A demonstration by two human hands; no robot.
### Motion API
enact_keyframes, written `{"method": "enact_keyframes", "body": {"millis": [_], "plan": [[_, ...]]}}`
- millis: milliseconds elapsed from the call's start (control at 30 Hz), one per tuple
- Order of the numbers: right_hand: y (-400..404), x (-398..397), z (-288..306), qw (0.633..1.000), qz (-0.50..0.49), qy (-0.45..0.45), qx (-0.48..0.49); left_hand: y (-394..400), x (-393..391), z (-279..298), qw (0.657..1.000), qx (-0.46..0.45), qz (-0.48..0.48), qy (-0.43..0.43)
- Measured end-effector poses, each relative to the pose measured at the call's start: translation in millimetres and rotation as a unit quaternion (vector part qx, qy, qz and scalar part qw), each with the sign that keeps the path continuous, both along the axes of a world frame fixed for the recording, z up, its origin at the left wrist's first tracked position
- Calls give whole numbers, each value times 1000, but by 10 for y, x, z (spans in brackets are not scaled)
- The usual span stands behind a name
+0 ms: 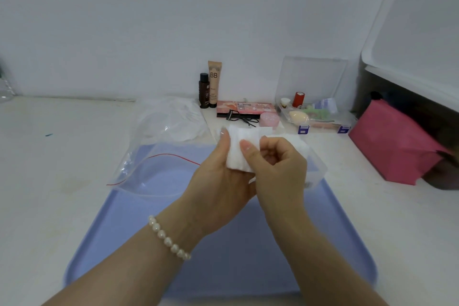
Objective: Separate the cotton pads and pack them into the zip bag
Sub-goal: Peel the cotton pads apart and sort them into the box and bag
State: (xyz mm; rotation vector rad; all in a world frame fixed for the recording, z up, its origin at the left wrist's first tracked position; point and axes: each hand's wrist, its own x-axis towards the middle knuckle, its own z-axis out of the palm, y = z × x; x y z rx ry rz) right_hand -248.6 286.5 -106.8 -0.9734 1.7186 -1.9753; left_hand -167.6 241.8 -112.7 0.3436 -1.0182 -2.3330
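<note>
My left hand (218, 181) holds a small stack of white cotton pads (239, 154) above the blue tray (173, 231), its thumb up along the stack's left edge. My right hand (278, 169) pinches the front pad with thumb and curled fingers. Behind my right hand a clear box with more white pads (301, 148) shows partly. A clear zip bag (159, 161) with a red seal line lies open on the tray's far left corner, with white pads inside its far end.
At the back stand a dark bottle (204, 90) and a BB tube (214, 83), beside a pink palette (246, 108), a black cable and a pink round case (269, 119). A clear organiser (315, 117) and a pink pouch (397, 141) sit to the right.
</note>
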Motion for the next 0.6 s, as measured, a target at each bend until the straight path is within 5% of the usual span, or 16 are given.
{"method": "enact_keyframes", "body": {"millis": [167, 600], "plan": [[-22, -41, -40, 1000, -10, 20, -8, -6, -13, -22, 998, -52, 24, -11], [57, -227, 120, 991, -10, 127, 49, -75, 91, 67, 1000, -17, -13, 20]]}}
